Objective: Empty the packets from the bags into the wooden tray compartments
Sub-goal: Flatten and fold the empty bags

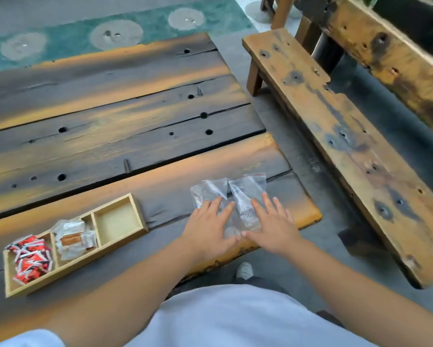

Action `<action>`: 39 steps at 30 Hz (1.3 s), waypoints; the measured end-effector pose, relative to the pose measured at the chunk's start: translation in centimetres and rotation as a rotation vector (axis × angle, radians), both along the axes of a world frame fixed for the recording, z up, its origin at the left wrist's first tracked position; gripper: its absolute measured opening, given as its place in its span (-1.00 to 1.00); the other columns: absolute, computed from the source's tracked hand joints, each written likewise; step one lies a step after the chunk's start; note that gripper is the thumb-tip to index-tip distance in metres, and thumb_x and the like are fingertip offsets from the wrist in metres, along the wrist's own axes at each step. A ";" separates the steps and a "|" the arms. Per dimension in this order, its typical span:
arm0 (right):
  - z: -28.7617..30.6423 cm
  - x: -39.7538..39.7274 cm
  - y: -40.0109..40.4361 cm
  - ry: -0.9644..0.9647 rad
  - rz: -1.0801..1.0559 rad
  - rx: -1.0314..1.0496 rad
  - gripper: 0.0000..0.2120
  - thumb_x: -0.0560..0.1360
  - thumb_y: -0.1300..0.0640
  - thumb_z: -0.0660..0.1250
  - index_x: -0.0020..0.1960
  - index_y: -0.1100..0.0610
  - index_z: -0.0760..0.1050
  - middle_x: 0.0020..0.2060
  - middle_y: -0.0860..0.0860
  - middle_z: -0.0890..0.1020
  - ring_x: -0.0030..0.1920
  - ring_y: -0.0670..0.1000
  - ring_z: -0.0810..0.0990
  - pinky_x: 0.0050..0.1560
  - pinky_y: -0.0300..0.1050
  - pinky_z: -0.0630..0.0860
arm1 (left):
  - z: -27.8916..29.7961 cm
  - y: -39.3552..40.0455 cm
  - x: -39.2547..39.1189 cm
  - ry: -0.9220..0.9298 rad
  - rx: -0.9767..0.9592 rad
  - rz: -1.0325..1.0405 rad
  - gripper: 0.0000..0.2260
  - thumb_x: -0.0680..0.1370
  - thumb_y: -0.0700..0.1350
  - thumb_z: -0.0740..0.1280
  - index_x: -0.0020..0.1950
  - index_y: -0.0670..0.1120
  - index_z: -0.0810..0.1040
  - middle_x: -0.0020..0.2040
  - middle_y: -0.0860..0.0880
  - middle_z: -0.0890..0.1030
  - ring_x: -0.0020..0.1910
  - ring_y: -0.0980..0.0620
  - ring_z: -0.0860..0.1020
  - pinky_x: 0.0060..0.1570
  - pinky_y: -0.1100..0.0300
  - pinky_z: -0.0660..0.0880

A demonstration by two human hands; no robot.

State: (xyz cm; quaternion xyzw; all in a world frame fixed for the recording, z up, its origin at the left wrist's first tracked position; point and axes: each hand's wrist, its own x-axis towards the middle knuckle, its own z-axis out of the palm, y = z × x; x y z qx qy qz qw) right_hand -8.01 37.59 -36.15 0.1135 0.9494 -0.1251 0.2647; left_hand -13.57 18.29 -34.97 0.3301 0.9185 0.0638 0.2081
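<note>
Two clear plastic zip bags lie flat side by side near the table's right front corner: the left bag (206,190) and the right bag (248,190), which has a red strip along its top. My left hand (207,230) rests flat on the left bag with straight fingers. My right hand (273,225) lies flat on the right bag the same way. The wooden tray (121,236) sits to the left at the front edge. Its left compartment holds red packets (31,257), its middle one white and brown packets (72,237), and its right one is bare.
The dark plank table (110,126) stretches away beyond the tray and bags. A wooden bench (335,136) stands to the right across a strip of grey floor. A shoe (245,270) shows below the table edge.
</note>
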 end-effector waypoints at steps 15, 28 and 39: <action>-5.4 -6.5 7.7 -0.172 0.228 0.060 -0.20 0.52 -0.26 0.21 0.59 -0.11 -0.16 0.61 0.04 -0.16 0.59 0.17 -0.14 0.52 0.23 -0.05 | -6.1 10.9 -0.4 -0.080 -0.316 0.023 -0.40 0.54 0.22 0.10 0.54 0.00 0.21 0.58 -0.17 0.13 0.50 -0.22 0.14 0.37 -0.25 0.07; -6.6 -7.9 8.9 0.005 -0.315 -0.385 -0.47 0.51 0.06 0.38 0.44 -0.03 0.30 0.28 0.12 0.36 0.03 0.07 0.51 0.14 -0.04 0.47 | -5.9 14.3 -2.9 -0.403 0.286 0.740 -0.52 0.57 -0.06 0.30 0.49 -0.01 0.31 0.61 -0.18 -0.01 0.57 -0.21 0.06 0.48 -0.16 0.21; -6.0 -8.7 9.5 0.025 -0.845 -0.634 -0.37 0.45 0.33 0.29 0.42 -0.01 0.16 -0.05 0.09 0.61 -0.07 0.10 0.62 0.00 0.14 0.61 | -5.9 15.1 -4.6 -0.535 0.374 1.017 -0.57 0.56 -0.16 0.33 0.43 -0.07 0.37 0.40 -0.11 0.38 0.04 0.01 0.50 0.04 0.22 0.39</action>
